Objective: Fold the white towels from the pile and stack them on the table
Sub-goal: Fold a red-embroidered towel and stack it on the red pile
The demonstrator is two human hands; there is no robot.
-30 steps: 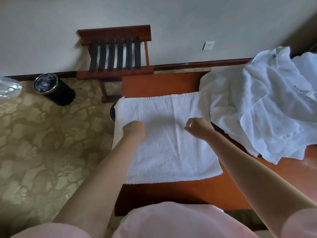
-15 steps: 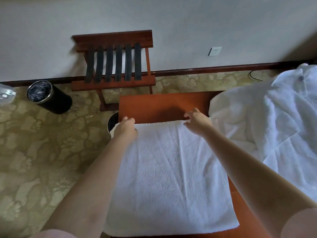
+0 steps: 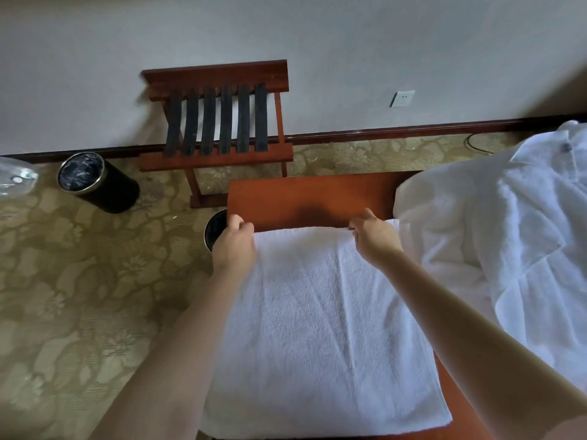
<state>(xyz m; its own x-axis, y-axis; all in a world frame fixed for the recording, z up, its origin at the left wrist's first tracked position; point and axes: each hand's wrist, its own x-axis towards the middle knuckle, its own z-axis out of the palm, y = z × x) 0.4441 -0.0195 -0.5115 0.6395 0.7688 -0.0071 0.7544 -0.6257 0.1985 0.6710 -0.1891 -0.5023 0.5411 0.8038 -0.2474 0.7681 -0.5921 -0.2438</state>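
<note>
Tabletop (image 3: 305, 198) bears towel (image 3: 317, 312); left hand (image 3: 235, 246), right hand (image 3: 374, 241) grip far edge.

White towel (image 3: 320, 319), floral beige carpet (image 3: 79, 296)

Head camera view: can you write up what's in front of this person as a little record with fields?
Towel in work: white terry towel, spread flat on the reddish wooden table
Hands: left hand grips the towel's far left corner; right hand pinches the far edge near its right corner
Waiting: rumpled pile of white linen on the table's right side
Floor: black cylindrical bin; wooden luggage rack with black straps
Folded stack: none in view
</note>
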